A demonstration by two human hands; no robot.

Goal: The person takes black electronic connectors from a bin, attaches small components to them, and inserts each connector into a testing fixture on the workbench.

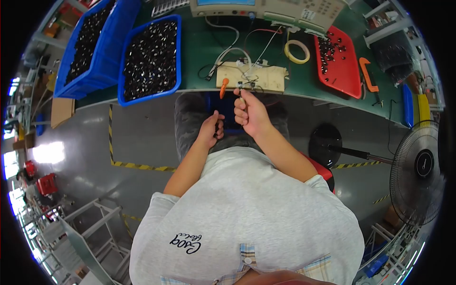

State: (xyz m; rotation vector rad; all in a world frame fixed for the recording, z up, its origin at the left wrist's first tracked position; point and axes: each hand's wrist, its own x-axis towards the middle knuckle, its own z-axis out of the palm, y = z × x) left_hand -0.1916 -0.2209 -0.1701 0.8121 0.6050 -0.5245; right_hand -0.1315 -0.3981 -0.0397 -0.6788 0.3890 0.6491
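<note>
My left hand (211,130) is closed in front of my lap, with small black parts (216,129) showing between its fingers. Higher up and to the right, my right hand (251,113) is closed in a pinch at the front edge of a pale test board (275,81). Its fingertips hold a small part (241,93), too small to name, against a contact on the board. Beside those fingertips an orange toggle handle (224,88) sticks out over the table edge. Thin wires run across the board.
A blue tray (178,57) and a deep blue bin (97,61) hold many small black parts at left. A red tray (349,89) with fewer parts lies at right, near yellow tape (308,54) and an orange tool (366,76). Instruments (304,14) stand behind; a fan (418,171) is at right.
</note>
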